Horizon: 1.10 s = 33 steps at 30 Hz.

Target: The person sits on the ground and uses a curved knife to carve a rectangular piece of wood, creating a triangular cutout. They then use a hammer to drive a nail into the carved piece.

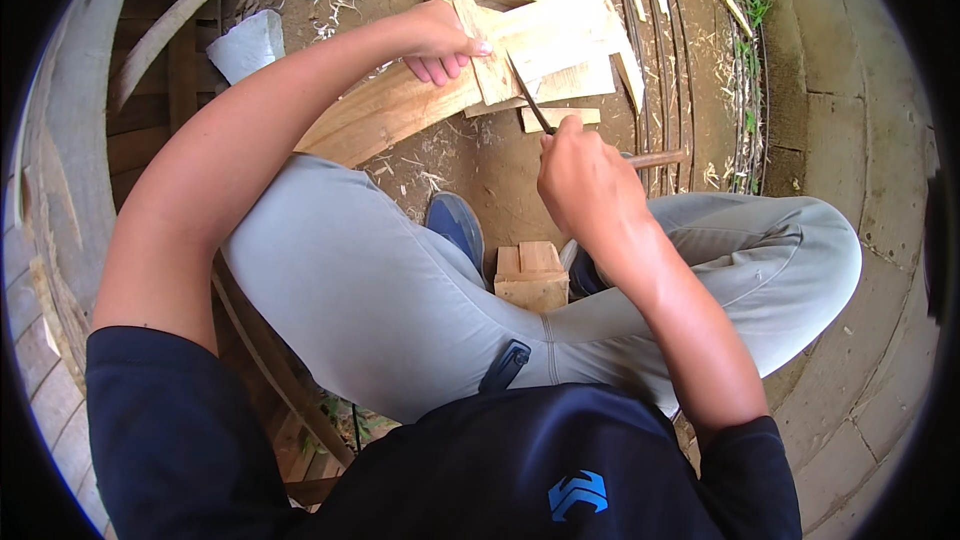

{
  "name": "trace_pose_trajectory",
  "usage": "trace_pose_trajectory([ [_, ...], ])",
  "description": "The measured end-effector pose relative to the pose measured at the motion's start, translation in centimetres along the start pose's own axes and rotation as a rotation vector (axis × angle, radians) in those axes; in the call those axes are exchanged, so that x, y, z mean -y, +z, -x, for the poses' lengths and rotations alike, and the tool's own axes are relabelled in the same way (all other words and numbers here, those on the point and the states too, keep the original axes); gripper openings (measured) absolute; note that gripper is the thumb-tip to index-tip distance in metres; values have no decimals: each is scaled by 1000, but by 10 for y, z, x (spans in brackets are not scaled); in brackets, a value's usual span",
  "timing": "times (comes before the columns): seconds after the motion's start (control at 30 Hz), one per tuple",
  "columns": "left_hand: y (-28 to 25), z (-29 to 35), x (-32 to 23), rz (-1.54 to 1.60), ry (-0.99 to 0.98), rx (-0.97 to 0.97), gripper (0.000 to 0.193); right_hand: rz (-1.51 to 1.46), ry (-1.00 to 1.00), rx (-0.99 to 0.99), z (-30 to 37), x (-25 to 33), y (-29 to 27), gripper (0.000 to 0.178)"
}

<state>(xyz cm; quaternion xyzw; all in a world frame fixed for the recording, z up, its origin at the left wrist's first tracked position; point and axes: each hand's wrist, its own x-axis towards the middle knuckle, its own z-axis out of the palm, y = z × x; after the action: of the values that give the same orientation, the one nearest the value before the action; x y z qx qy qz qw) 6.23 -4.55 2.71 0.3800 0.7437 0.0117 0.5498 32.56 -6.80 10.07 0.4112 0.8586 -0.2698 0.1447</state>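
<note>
My left hand grips a small flat wood piece, thumb on top and fingers curled at its left side. A thin dark-bladed tool is in my closed right hand. Its blade slants up and left, with the tip at the right edge of the wood piece. My fist hides the tool's grip. Under and behind the piece lie several pale boards, overlapping one another. A longer plank runs from beneath my left hand toward my left knee.
A brown wooden handle juts out beyond my right hand; what it belongs to is hidden. A wood block sits between my shoes. Dark thin rods run along the right. At the left lies a whitish stone-like block. Shavings litter the dirt.
</note>
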Motion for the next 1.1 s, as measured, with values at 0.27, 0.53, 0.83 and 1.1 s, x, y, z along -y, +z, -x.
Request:
trace_pose_trajectory([
  [0.27, 1, -5, 4, -2, 6, -3, 49, 103, 209, 97, -2, 16, 14, 19],
  [0.53, 1, -2, 4, 2, 4, -19, 49, 302, 97, 103, -12, 24, -4, 11],
  [0.83, 3, -1, 5, 13, 36, -7, 52, 324, 106, 170, -13, 25, -1, 9],
  [1.1, 5, 4, -4, 0, 42, -27, 52, 351, 202, 29, -4, 13, 34, 11],
])
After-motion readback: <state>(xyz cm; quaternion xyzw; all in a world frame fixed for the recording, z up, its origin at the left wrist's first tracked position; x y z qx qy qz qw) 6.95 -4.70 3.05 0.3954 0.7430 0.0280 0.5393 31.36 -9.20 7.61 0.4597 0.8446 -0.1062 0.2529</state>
